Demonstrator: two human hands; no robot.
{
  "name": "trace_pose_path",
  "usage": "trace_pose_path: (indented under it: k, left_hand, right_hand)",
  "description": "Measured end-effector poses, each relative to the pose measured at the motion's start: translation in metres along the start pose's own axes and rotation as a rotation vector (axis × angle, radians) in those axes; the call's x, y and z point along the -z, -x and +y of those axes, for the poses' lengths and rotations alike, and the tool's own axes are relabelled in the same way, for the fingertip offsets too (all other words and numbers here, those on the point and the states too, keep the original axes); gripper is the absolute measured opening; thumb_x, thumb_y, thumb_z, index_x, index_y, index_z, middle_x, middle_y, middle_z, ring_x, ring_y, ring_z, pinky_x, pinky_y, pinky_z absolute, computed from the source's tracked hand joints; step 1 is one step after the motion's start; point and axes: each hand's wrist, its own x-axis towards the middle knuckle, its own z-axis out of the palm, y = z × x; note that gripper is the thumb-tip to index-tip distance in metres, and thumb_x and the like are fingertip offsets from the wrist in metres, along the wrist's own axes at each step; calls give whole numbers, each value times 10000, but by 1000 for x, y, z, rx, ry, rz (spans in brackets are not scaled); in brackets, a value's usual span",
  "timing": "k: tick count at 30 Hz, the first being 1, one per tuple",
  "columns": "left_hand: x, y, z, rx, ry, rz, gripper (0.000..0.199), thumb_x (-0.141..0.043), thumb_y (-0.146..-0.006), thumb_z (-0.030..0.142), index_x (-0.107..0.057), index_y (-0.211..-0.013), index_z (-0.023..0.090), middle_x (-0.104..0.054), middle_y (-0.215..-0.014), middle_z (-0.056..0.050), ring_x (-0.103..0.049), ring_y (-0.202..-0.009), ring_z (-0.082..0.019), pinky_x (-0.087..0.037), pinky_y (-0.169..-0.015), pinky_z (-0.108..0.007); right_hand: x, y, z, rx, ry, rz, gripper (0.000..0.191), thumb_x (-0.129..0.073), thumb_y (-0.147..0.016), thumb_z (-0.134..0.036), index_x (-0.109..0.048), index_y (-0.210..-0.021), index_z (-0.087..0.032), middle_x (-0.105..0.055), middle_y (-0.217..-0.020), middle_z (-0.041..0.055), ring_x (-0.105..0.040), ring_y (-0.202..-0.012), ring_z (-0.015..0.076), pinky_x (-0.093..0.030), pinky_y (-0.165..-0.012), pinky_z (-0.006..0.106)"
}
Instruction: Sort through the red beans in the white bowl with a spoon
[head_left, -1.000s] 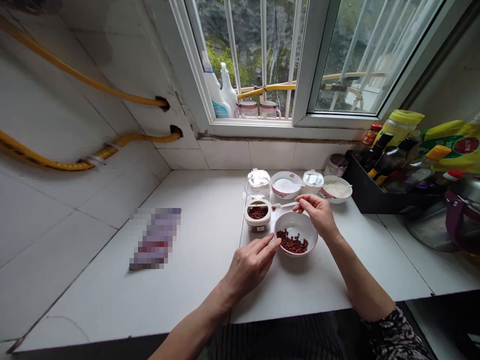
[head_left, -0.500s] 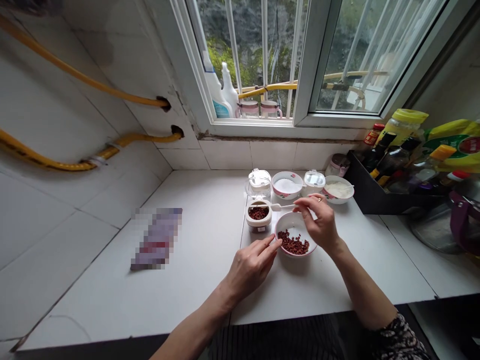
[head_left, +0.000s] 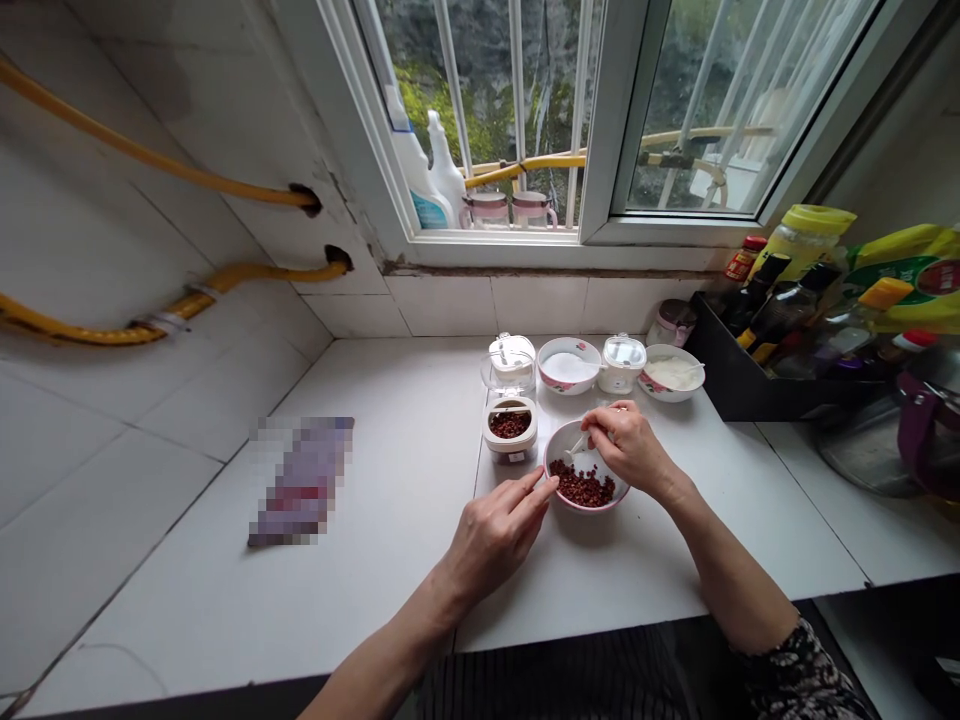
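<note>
A small white spoon [head_left: 576, 449] is pinched in my right hand [head_left: 628, 447], its bowl end low inside a white bowl with a pink rim [head_left: 589, 511]. Red-brown peppercorns [head_left: 582, 488] lie in the near part of that bowl. The outstretched fingers of my left hand [head_left: 504, 530] touch the bowl's left rim. Just left of the bowl stands a square white seasoning jar [head_left: 512, 453], its clear lid raised, with more peppercorns [head_left: 510, 424] inside.
Behind are a lidded white jar [head_left: 622, 364], a flowered bowl of white grains [head_left: 569, 368] and another bowl of pale flakes [head_left: 673, 374]. A black box of bottles [head_left: 739, 375] stands right. A blurred purple packet [head_left: 304, 482] lies left. Cups [head_left: 487, 211] sit by the window.
My right hand has brought the spoon from over the open jar down into the bowl. My left hand stays against the rim. The view has shifted slightly.
</note>
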Motion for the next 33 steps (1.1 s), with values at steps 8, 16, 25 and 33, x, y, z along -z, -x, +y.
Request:
trace_pose_path:
  k: [8,16,25,33]
  left_hand:
    - [-1,-1,-1,-18,5,16,320,-485,-963,102,-615,-1251,151,-708,-1161,-136,-718,-910,-197,-609,-720,-288]
    - [0,-1,-1,-13,3,17,347,-487,-959,104,-609,-1278,164,-707,-1161,-135,-719,-898,-188,-609,-708,-278]
    - [0,-1,-1,-13,-5,20,328,-480,-967,108,-614,-1261,165,-712,-1151,-129,-717,-890,-185,-604,-707,-277]
    - [0,-1,-1,-11,2,22,323,-495,-961,109,-623,-1254,155,-707,-1163,-133,-714,-887,-189,-601,-709,-280]
  right_hand:
    - [3,-2,3,-277,-378,-7,165,-490,-815,-199,-646,-760,-204,-694,-595,1,-640,-621,170,-477,-695,294]
    - [8,-3,6,-300,-385,28,173,-494,-800,-219,-661,-760,-193,-692,-592,2,-632,-586,154,-479,-627,263]
    - [8,-3,5,-255,-305,25,182,-487,-802,-175,-653,-733,-203,-690,-575,-5,-641,-585,160,-477,-653,268]
    - [6,-3,3,-189,-196,1,188,-474,-818,-148,-635,-742,-211,-702,-594,-13,-632,-628,159,-440,-868,344]
